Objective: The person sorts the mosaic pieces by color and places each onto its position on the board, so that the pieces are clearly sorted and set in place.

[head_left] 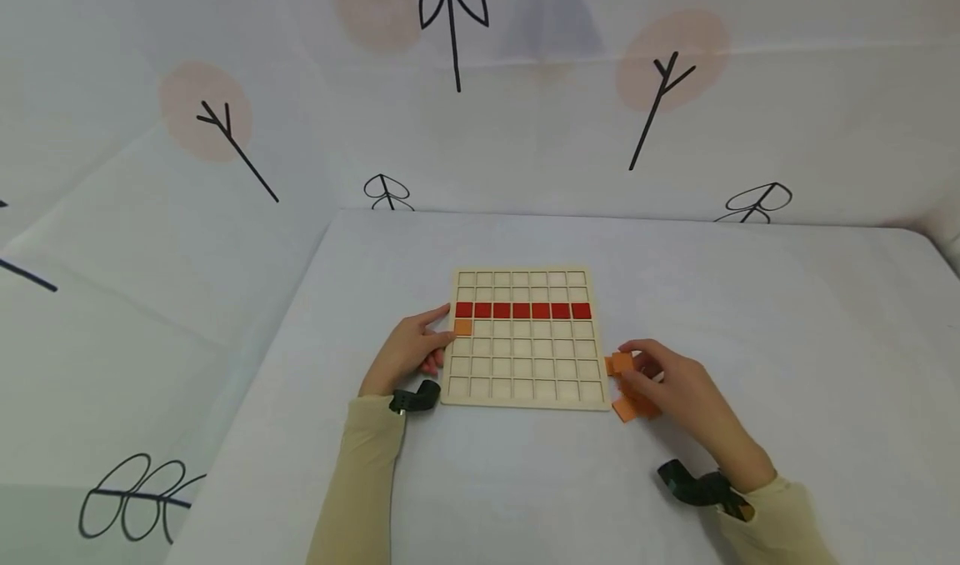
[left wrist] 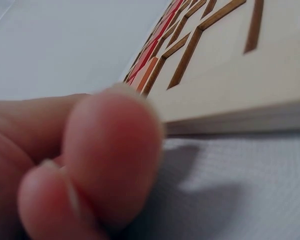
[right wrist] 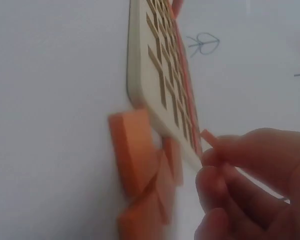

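A pale wooden grid board (head_left: pixel 533 366) lies on the white table. A full row of its cells holds red tiles (head_left: pixel 521 311). Below that row, one orange tile (head_left: pixel 463 327) sits in the leftmost cell. My left hand (head_left: pixel 408 350) rests at the board's left edge, index finger and thumb touching it; its other fingers bend below. Off the board's right side, my right hand (head_left: pixel 681 384) pinches an orange tile (right wrist: pixel 208 138) between thumb and finger. Under and beside this hand lies a loose pile of orange tiles (right wrist: pixel 140 175), partly hidden in the head view.
White cloth (head_left: pixel 517 482) covers the table. A patterned cloth wall (head_left: pixel 540 132) rises behind the table and along its left side. Each wrist wears a dark strap-on camera, one by the left hand (head_left: pixel 417 397) and one by the right (head_left: pixel 697 486).
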`<state>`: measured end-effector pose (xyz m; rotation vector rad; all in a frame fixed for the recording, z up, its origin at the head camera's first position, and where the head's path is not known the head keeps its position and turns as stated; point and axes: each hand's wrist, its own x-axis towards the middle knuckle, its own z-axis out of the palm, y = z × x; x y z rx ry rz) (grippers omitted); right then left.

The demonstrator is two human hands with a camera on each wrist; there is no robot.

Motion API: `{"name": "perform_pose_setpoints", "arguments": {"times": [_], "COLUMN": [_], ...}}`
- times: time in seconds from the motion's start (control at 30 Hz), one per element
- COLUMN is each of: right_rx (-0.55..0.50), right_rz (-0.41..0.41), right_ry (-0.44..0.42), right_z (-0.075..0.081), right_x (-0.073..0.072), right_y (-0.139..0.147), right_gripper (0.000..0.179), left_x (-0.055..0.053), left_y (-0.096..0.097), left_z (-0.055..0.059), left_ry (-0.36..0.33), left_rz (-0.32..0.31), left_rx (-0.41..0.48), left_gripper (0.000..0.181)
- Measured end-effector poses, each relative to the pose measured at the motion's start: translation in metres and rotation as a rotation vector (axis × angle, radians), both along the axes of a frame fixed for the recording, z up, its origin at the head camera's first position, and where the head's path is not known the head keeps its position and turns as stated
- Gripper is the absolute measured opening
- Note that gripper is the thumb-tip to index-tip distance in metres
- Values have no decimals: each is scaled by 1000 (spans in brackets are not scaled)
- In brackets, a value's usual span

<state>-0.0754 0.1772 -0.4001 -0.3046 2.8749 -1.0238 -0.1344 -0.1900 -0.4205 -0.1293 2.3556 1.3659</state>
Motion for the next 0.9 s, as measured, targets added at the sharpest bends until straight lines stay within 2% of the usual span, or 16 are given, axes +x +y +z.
{"name": "perform_pose_setpoints", "arguments": {"times": [0.27,0.67,0.9], "right_rx": [-57,-139,-170], "right_rz": [78,145,125], "right_ry": [-69,39,14], "right_z": [4,5,3], "right_x": [-16,-29,-38], "right_y": [-32,-81,-109], "right_gripper": [32,30,30], "left_x": [-1,0,0], "left_y": [1,0,0], "left_z": [-1,1,3], "left_ry": [-7,-6,-11], "left_rz": [-5,-3,0], "left_rx": [7,3,15], "left_gripper": [57,57,57]}}
